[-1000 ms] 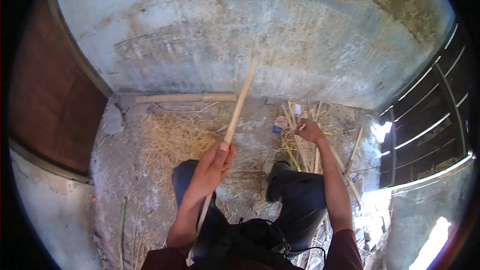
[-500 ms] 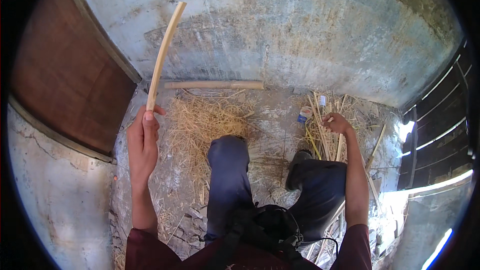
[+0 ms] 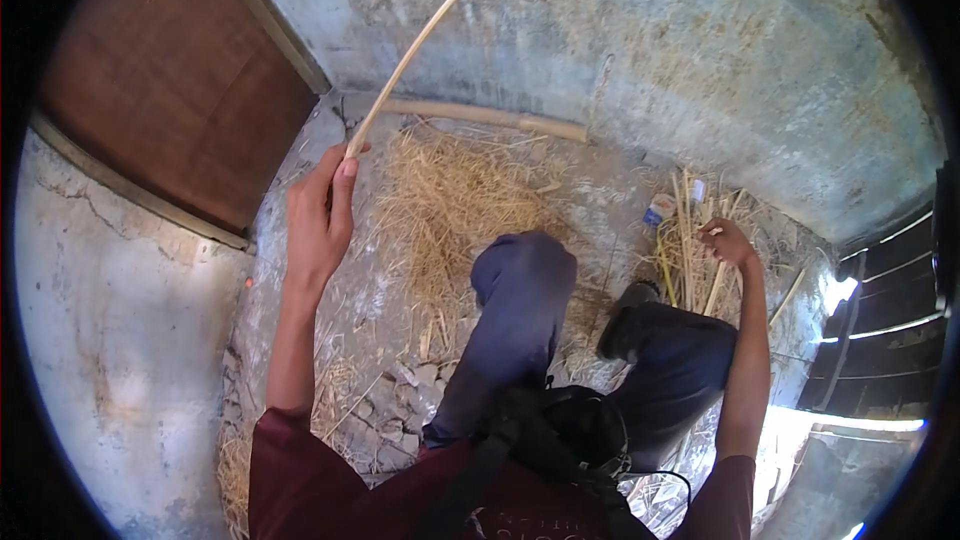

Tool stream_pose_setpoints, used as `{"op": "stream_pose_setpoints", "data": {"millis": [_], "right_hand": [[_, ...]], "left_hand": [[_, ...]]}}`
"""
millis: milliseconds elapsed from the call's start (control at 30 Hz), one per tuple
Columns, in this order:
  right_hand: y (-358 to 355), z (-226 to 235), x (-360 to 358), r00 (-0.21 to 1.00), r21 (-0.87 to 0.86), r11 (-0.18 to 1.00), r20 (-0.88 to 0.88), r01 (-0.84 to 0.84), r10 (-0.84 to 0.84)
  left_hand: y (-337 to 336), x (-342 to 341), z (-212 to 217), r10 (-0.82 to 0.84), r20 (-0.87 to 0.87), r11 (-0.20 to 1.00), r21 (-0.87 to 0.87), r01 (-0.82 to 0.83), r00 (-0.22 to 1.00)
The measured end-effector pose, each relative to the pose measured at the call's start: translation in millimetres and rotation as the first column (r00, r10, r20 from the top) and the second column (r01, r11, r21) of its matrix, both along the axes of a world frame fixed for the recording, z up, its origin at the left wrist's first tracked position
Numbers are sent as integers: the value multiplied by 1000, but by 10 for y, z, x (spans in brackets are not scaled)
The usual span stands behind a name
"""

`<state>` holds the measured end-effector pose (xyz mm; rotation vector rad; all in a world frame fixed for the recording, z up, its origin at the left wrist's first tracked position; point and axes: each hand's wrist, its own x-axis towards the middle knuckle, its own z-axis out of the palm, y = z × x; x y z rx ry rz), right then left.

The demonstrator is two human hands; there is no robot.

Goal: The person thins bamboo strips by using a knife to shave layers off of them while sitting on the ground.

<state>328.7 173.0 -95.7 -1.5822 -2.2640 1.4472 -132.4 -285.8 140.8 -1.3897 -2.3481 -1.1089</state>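
My left hand (image 3: pixel 320 215) grips the lower end of a pale, slightly bent bamboo strip (image 3: pixel 405 65), which points up and to the right toward the wall. Its thumb and fingers are closed round the strip. On the right, my right hand (image 3: pixel 727 240) hovers over a bundle of split bamboo strips (image 3: pixel 688 215). The fingers there are curled in, and whether they hold anything is too small to tell. Beside the bundle lies a small blue and white packet (image 3: pixel 659 208), with a little white box (image 3: pixel 698 190) close by.
A heap of shavings (image 3: pixel 450 185) spreads over the floor before my knee. Behind it a bamboo pole (image 3: pixel 480 115) lies along the stained wall (image 3: pixel 660 50). A brown door panel (image 3: pixel 170 80) stands at left, dark slats (image 3: pixel 880 330) at right. Broken rubble (image 3: pixel 385 420) lies near my left side.
The view has turned, so the room appears tilted and shifted. The bamboo strip leans further right and shows a narrower side. My right hand stays near the strips.
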Motion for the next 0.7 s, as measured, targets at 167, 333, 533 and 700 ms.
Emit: {"op": "stream_pose_setpoints", "data": {"millis": [167, 333, 533, 700], "right_hand": [[156, -168, 70, 999, 48, 998, 19, -47, 46], [134, -90, 65, 997, 43, 999, 69, 16, -19], [259, 69, 225, 991, 169, 981, 77, 98, -112], [540, -188, 1150, 922, 419, 850, 73, 318, -380]], "left_hand": [[-103, -294, -314, 27, -12, 997, -66, -28, 1000], [-372, -620, -1281, 9, -28, 986, -167, -13, 1000], [-1464, -1083, -2929, 63, -53, 897, -435, -80, 997], [-2285, -1386, -3887, 23, 39, 774, -634, 7, 999]]}}
